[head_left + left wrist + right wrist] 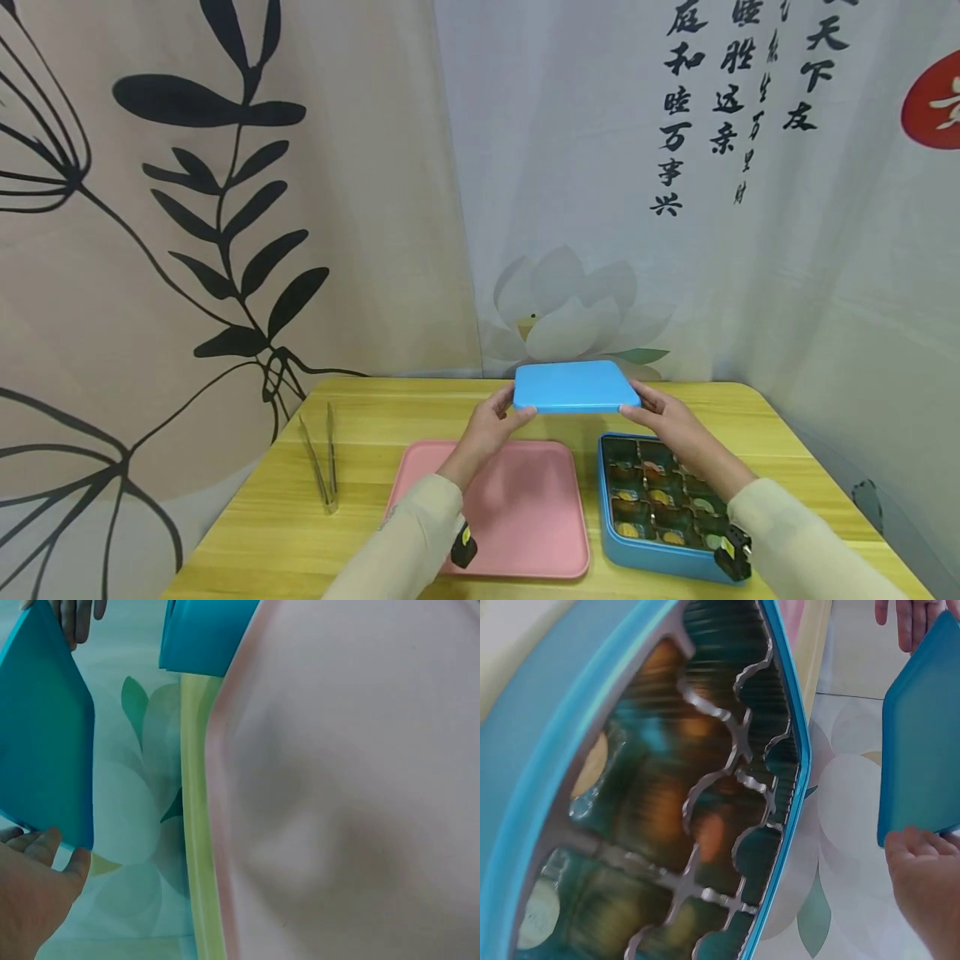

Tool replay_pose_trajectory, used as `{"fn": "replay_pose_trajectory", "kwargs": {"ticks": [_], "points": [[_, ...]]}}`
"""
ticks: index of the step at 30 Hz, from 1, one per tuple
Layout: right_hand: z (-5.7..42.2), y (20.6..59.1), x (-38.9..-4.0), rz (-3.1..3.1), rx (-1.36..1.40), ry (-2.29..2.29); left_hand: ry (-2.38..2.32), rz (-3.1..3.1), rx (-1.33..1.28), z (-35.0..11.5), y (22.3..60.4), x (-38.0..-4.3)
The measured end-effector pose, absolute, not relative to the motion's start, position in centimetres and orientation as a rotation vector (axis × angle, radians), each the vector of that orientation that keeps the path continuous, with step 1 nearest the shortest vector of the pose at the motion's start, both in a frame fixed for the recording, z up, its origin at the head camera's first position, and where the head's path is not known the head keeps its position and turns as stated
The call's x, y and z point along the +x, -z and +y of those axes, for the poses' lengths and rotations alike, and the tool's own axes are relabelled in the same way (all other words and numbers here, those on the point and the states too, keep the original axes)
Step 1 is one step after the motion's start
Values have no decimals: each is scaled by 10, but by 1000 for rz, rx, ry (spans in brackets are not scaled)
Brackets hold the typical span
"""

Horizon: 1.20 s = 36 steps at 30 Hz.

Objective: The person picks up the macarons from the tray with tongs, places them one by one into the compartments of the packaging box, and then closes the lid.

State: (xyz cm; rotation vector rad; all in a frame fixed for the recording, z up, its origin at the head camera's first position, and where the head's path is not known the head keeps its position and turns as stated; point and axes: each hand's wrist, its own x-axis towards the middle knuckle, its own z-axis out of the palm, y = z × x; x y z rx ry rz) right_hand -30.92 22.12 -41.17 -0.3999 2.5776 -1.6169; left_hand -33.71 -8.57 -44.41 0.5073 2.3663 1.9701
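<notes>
A blue rectangular lid (576, 386) is held up above the far part of the table, its flat top showing in the head view. My left hand (489, 423) grips its left edge, thumb at the near corner. At the right edge, my right hand (672, 422) holds it the same way. Below and to the right stands an uncovered blue box (660, 560) with a dark divided insert (682, 881). Small round pieces lie in several compartments; their kind is unclear. The left wrist view shows the lid's underside (49, 742) between both hands.
A pink tray (525, 517) lies left of the box, partly behind my left forearm. Metal tweezers (331, 467) lie farther left on the wooden table (255, 533). A printed curtain (375, 208) hangs behind the table's back edge.
</notes>
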Motion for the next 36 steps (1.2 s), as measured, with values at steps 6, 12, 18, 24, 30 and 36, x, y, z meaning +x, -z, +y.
{"fn": "replay_pose_trajectory", "kwargs": {"ticks": [6, 12, 18, 24, 30, 36], "points": [[233, 416, -304, 2592, -435, 1599, -1935, 2335, 578, -85, 444, -330], [246, 419, -291, 2615, -392, 1528, -1903, 2309, 579, -77, 444, -323], [264, 426, -274, 2594, -331, 1516, -1860, 2284, 591, -65, 449, -311], [280, 432, -257, 2591, -309, 1498, -1857, 2288, 630, -50, 459, -299], [293, 440, -243, 2608, -242, 1459, -1801, 2362, 643, -37, 466, -289], [310, 451, -231, 2594, -164, 1425, -1730, 2396, 644, -23, 473, -278]]}}
